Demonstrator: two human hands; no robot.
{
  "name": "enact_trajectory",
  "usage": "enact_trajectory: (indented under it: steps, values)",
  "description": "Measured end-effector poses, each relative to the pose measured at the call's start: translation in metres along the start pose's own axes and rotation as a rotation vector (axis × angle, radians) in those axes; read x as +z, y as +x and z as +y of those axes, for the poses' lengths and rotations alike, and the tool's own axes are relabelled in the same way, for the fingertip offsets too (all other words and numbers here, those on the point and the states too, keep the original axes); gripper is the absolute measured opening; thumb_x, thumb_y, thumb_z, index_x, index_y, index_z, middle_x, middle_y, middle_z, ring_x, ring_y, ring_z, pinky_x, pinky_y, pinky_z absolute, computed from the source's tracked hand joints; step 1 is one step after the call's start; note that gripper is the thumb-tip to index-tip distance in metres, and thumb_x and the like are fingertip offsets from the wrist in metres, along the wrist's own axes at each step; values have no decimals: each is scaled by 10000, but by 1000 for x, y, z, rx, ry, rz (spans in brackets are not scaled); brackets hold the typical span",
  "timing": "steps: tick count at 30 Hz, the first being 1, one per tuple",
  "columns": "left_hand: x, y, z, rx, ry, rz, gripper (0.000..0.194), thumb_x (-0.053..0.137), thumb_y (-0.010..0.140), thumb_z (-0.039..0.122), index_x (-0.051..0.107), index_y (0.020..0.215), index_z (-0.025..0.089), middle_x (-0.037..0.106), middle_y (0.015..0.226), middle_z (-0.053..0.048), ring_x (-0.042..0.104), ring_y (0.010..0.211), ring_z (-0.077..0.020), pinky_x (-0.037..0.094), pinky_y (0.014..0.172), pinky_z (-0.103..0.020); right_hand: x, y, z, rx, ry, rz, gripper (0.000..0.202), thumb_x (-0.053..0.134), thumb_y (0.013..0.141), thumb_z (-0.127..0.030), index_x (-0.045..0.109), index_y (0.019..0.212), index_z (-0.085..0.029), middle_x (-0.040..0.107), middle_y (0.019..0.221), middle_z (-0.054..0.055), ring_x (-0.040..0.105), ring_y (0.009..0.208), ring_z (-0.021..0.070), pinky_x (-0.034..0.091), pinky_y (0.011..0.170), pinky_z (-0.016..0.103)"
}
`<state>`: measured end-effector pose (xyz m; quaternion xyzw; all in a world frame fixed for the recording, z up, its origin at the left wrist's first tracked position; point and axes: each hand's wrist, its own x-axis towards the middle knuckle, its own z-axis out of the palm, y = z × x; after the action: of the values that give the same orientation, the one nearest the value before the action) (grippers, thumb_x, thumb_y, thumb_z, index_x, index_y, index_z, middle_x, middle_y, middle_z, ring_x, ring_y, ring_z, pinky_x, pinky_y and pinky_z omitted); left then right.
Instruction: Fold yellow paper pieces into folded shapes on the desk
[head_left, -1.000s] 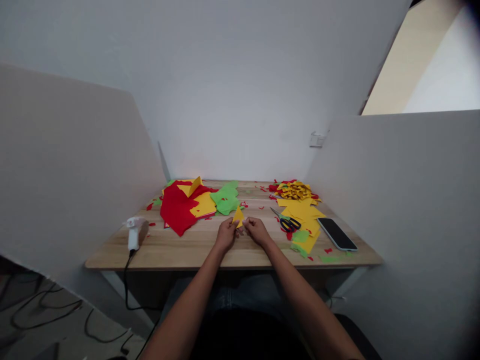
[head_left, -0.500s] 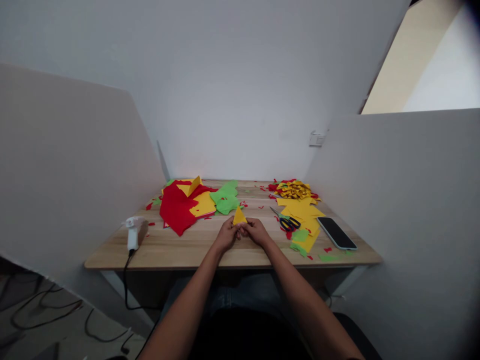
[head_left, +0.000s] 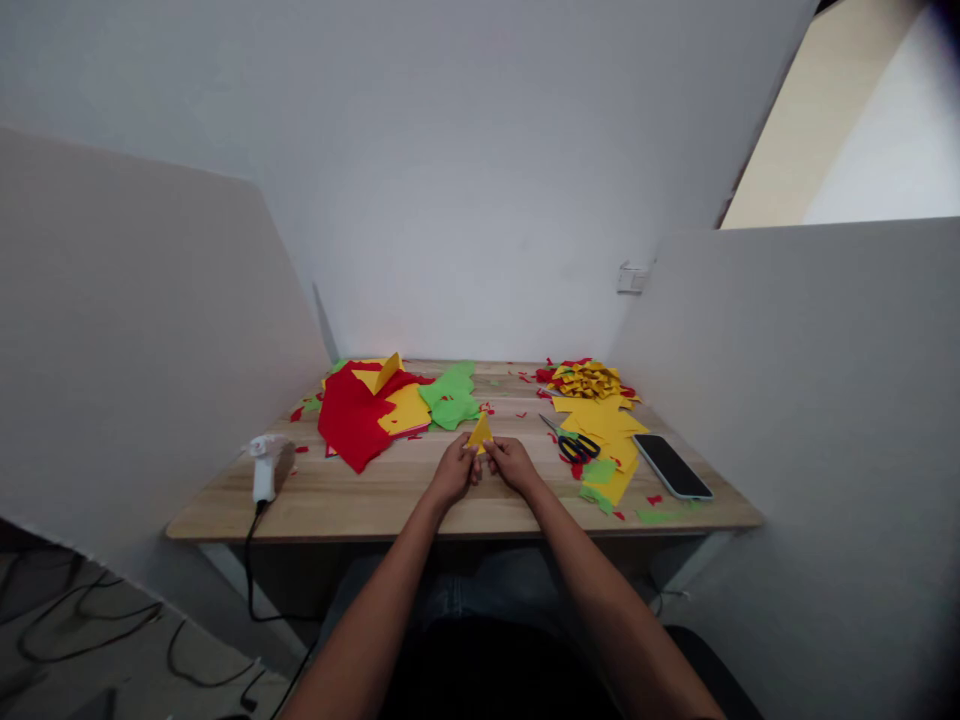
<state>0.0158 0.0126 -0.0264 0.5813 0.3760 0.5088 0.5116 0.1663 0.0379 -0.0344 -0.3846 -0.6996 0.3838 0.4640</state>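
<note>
Now, nearest my remote viewpoint, two bare forearms [head_left: 395, 578] reach over the front edge of a wood-grained table [head_left: 352, 510], where the left hand [head_left: 454, 470] and the right hand [head_left: 512, 463], close together with fingers bent, each pinch a lower corner of a small yellow triangle [head_left: 481, 430]. Half a second ago I had the fingers meeting beneath the piece; since then they have parted slightly and the triangle looks narrower, which I read as both hands working it at once (whether a crease runs down its face, I cannot tell from here). To the left, a white device [head_left: 264, 480] sits at the end of a black cord [head_left: 251, 570]; to the right lies a phone [head_left: 673, 466], screen dark. Just beyond, scissors [head_left: 576, 443] rest beside yellow sheets [head_left: 602, 415] and green scraps [head_left: 598, 472], well apart from the left hand. Farther back, a red sheet [head_left: 349, 415] spreads near a green sheet [head_left: 454, 390], while a heap of folded yellow pieces [head_left: 589, 380] sits at the rear right. Behind it all I see a pale wall [head_left: 480, 200] and a white fitting [head_left: 631, 280].
</note>
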Motion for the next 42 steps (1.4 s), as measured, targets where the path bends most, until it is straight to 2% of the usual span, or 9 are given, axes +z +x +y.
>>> enact_trajectory:
  steps: [3,9,13,16,22,25,29,37,42]
  values:
    - [2,-2,6,12,11,-3,382,560,810,477,513,1021,162,448,451,107,404,359,-66,318,410,-178,1,-1,3,45,28,4,485,468,872,-570,558,585,-189,514,426,-30,463,406,117,364,481,227]
    - [2,0,3,34,-89,-47,317,589,785,466,501,836,166,556,528,45,481,428,-80,358,450,-203,3,-1,4,50,24,-43,504,449,868,-592,554,572,-198,545,454,-14,493,434,130,383,497,234]
    - [1,3,-4,37,-122,-77,350,587,792,482,511,882,153,599,565,17,515,438,-95,367,438,-206,0,-1,-2,-14,31,6,392,549,835,-516,555,609,-196,563,501,-24,490,468,127,374,508,232]
    - [2,2,-3,56,-128,-96,332,569,807,474,522,863,149,620,595,-6,534,449,-107,379,431,-212,0,-1,-4,-11,73,-50,436,513,862,-510,550,568,-191,552,477,-19,476,448,123,367,502,235]
    - [1,2,0,74,-89,1,379,563,818,519,574,770,143,605,595,-15,537,510,-121,409,506,-238,1,-3,-4,23,93,-130,434,522,854,-521,595,599,-177,552,478,-22,457,432,113,356,488,228]
    - [-2,2,-3,62,-36,40,400,585,796,537,599,775,138,611,625,-16,542,545,-134,420,539,-249,1,-2,-1,33,5,-41,431,565,818,-523,559,569,-171,515,484,-30,437,460,106,338,491,220]
    - [-3,1,-6,6,83,-42,407,556,809,528,623,756,129,600,605,-20,535,548,-144,408,546,-251,0,1,2,6,15,127,372,586,787,-510,495,629,-186,472,548,-50,405,510,102,316,495,213]
    - [-1,-2,2,143,371,-40,393,493,857,490,565,676,148,532,628,10,452,614,-133,336,567,-236,-3,-1,-6,-11,60,120,403,548,790,-492,388,558,-204,336,517,-60,308,493,96,256,472,226]
    - [-4,-1,-2,87,332,-138,391,512,845,502,568,695,146,506,620,21,422,591,-122,315,555,-233,-2,-3,-8,81,17,195,443,470,825,-502,354,502,-220,341,444,-50,310,430,107,226,432,247]
